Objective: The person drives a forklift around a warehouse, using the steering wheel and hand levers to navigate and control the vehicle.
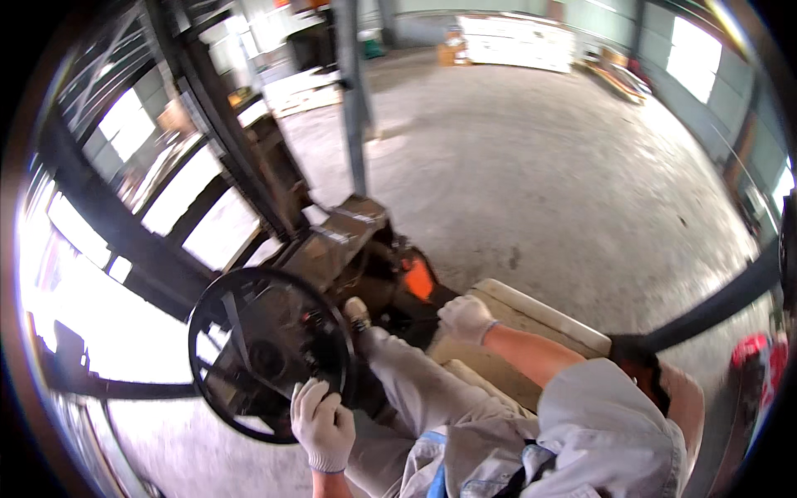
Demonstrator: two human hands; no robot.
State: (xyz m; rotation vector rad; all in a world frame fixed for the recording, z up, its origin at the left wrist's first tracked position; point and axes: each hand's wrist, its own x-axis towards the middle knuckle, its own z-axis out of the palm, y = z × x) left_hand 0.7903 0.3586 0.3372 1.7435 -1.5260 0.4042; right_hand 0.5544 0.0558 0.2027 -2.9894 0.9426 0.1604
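I sit in what looks like a forklift, in front of a black steering wheel (196, 365). My left hand (322, 425), in a white knit glove, is at the wheel's lower right rim with its fingers curled over it. My right hand (466, 320), also gloved, is closed in a fist beside a beige padded cover (531, 340). Whatever it may hold is hidden under the fingers. An orange part (418, 279) lies just ahead of that fist. My shoe (357, 310) rests on the footwell floor, right of the wheel.
The dark mast (241, 133) rises at front left, and a grey post (352, 108) stands ahead. Concrete floor (548, 183) stretches to a white stack (515, 43) at the back. Boards (614, 80) lie along the right wall. A red object (750, 350) stands at far right.
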